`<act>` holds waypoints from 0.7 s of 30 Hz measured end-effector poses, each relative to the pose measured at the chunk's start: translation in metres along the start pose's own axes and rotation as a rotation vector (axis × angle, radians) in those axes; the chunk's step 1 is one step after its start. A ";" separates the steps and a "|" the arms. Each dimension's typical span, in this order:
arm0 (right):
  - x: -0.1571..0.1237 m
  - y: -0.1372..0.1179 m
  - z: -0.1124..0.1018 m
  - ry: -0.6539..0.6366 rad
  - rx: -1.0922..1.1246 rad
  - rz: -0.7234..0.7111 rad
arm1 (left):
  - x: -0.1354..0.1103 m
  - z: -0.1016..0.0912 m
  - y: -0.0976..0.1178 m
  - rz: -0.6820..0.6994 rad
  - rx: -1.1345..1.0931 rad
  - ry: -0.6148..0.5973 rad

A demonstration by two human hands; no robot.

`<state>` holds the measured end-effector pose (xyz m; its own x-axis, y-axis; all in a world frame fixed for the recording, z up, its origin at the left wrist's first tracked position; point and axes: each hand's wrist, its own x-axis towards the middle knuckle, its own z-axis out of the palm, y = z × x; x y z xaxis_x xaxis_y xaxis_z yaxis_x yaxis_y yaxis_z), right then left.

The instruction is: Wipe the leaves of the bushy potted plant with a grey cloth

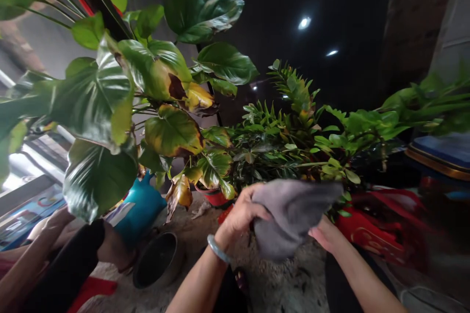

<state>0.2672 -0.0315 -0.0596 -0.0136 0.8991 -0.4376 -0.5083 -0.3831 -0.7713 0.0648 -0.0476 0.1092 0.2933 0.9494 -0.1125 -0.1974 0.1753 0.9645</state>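
Note:
Both my hands hold a grey cloth [293,212] in front of me, low in the middle of the view. My left hand [240,215], with a pale bangle on its wrist, grips the cloth's left upper edge with bent fingers. My right hand [325,234] is mostly hidden beneath the cloth's right side, its fingers closed on it. Just behind the cloth stands a bushy plant with narrow leaves [290,142]. A large-leaved plant [110,102] with yellowed, brown-edged leaves fills the left.
A red pot [215,199] sits under the plants. A teal cylinder [141,208] and a dark round bowl [157,259] stand on the sandy floor at left. Another person's limbs [55,249] lie at the lower left. Red vehicle bodywork [374,234] is at right.

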 end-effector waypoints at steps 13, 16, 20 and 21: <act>-0.010 -0.010 0.009 0.016 0.052 0.072 | -0.033 -0.018 -0.044 -0.060 0.018 0.238; -0.011 -0.010 0.011 0.027 0.049 0.084 | -0.036 -0.025 -0.012 0.076 -0.173 0.388; -0.010 -0.011 0.011 0.036 0.043 0.087 | -0.016 -0.040 0.022 0.268 -0.375 0.689; -0.010 -0.011 0.011 0.037 0.044 0.084 | -0.014 -0.042 0.018 0.259 -0.390 0.689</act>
<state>0.2634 -0.0343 -0.0416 -0.0266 0.8555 -0.5171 -0.5440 -0.4464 -0.7105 0.0174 -0.0469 0.1178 -0.4191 0.8968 -0.1418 -0.5272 -0.1132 0.8421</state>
